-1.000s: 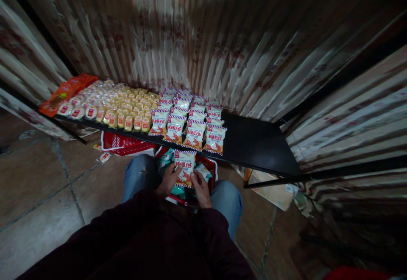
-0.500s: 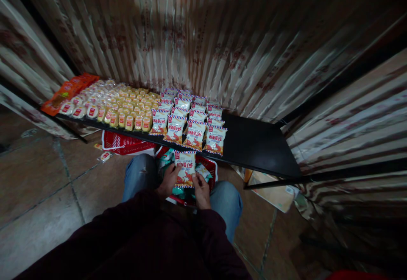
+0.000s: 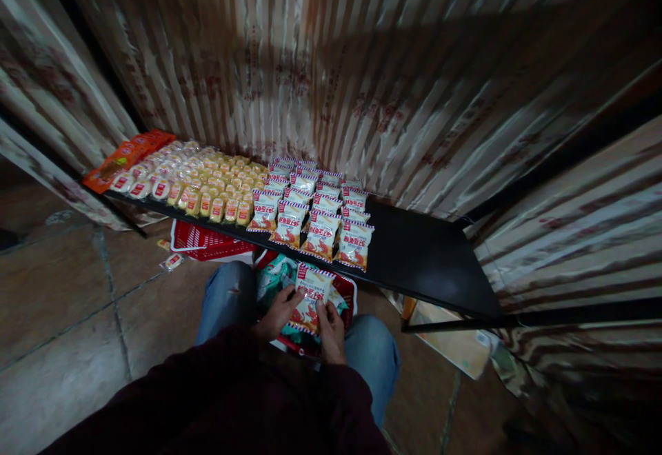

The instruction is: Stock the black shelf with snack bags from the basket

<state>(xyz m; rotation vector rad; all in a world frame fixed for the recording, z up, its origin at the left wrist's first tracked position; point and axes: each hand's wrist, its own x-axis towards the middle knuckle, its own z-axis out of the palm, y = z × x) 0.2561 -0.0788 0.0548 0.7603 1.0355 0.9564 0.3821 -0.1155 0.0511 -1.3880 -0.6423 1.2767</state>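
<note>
A white snack bag [image 3: 312, 293] with red print and an orange-brown lower part is held between both hands, over a red basket [image 3: 353, 296] with green packets in it. My left hand [image 3: 280, 311] grips its left edge, thumb on the front. On the lower right side, my right hand [image 3: 329, 327] pinches the same bag. Similar bags [image 3: 321, 234] stand in several rows on a black shelf [image 3: 424, 248]. Left of them are yellow-wrapped snacks [image 3: 218, 207], then white round ones [image 3: 161, 188] and an orange package [image 3: 127, 158] at the far left.
Another red basket [image 3: 207, 241] sits under the shelf at the left, with small packets [image 3: 172, 262] on the tiled floor beside it. A flat carton [image 3: 455, 338] lies under the right end. Striped curtains [image 3: 331, 62] hang behind, with dark frame bars at the sides.
The whole view has shifted, with the shelf now slightly lower and further right. The held bag is tilted more, its top leaning right; both hands still hold it.
</note>
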